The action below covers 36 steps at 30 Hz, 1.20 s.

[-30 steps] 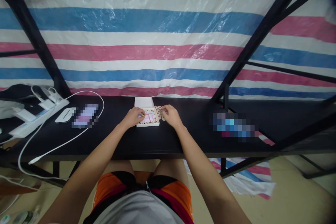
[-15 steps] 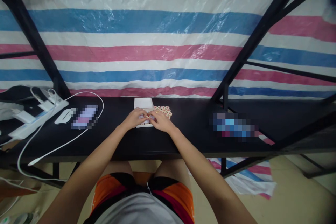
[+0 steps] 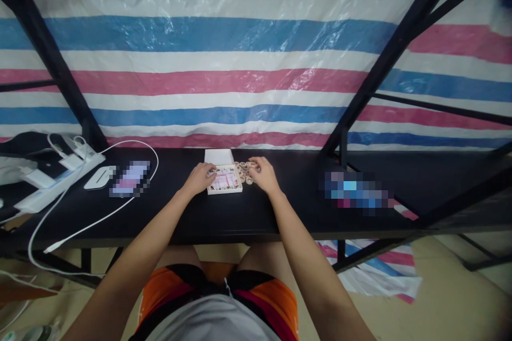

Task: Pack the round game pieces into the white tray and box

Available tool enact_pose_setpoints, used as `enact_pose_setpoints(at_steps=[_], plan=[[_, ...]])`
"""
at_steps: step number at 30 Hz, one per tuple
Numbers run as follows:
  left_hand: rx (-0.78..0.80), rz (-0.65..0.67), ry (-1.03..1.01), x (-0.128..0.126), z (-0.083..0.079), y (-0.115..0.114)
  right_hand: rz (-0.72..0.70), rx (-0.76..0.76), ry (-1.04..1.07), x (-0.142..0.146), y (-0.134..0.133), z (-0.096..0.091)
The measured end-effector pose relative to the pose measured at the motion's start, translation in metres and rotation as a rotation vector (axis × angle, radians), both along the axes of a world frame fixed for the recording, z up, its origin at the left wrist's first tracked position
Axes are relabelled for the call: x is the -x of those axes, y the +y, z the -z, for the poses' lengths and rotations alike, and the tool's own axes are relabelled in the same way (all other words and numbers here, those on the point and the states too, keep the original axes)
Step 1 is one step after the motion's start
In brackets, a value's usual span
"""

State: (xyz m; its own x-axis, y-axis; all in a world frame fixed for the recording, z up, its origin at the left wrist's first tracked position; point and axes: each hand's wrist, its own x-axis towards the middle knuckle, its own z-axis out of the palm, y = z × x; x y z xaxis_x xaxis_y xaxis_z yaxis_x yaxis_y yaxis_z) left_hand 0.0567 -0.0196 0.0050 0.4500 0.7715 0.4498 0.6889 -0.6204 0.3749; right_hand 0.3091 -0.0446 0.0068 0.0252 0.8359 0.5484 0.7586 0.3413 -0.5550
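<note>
Head view: round cream discs (image 3: 242,165), likely light, rim-pinchable; left hand (image 3: 199,178) 9 o'clock, right hand (image 3: 265,173) 3, fingers' hold unclear.

box (image 3: 225,190) on table (image 3: 304,208), lid (image 3: 218,156) behind it, pieces (image 3: 242,172) just right, power strip (image 3: 44,195) far left

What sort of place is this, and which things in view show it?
Probably a makeshift desk corner, perhaps in a dormitory or home: a long black desktop, a glossy red, white and blue striped plastic sheet behind it, and a white plastic power strip.
</note>
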Motion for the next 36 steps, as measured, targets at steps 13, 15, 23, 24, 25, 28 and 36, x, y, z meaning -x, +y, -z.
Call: enact_pose_setpoints(at_steps=[13, 15, 23, 24, 25, 28, 36], plan=[[0.011, -0.052, 0.057, 0.002, -0.003, -0.001, 0.398, 0.437, 0.018, -0.040, 0.009, 0.012], [0.011, -0.049, 0.057, 0.002, -0.003, -0.001, 0.406, 0.462, -0.006, -0.039, 0.008, 0.011], [-0.008, -0.051, 0.094, 0.002, -0.001, 0.001, 0.492, 0.511, -0.061, -0.035, 0.003, 0.009], [-0.008, -0.052, 0.095, 0.002, 0.000, 0.001, 0.493, 0.510, -0.066, -0.035, 0.003, 0.008], [-0.004, -0.048, 0.095, 0.002, 0.000, 0.001, 0.492, 0.510, -0.069, -0.035, 0.002, 0.008], [0.042, -0.012, 0.117, 0.001, 0.002, 0.002, 0.497, 0.528, -0.067, -0.035, 0.002, 0.007], [0.143, 0.021, 0.183, 0.000, -0.001, -0.002, 0.498, 0.558, -0.070, -0.033, 0.003, 0.006]])
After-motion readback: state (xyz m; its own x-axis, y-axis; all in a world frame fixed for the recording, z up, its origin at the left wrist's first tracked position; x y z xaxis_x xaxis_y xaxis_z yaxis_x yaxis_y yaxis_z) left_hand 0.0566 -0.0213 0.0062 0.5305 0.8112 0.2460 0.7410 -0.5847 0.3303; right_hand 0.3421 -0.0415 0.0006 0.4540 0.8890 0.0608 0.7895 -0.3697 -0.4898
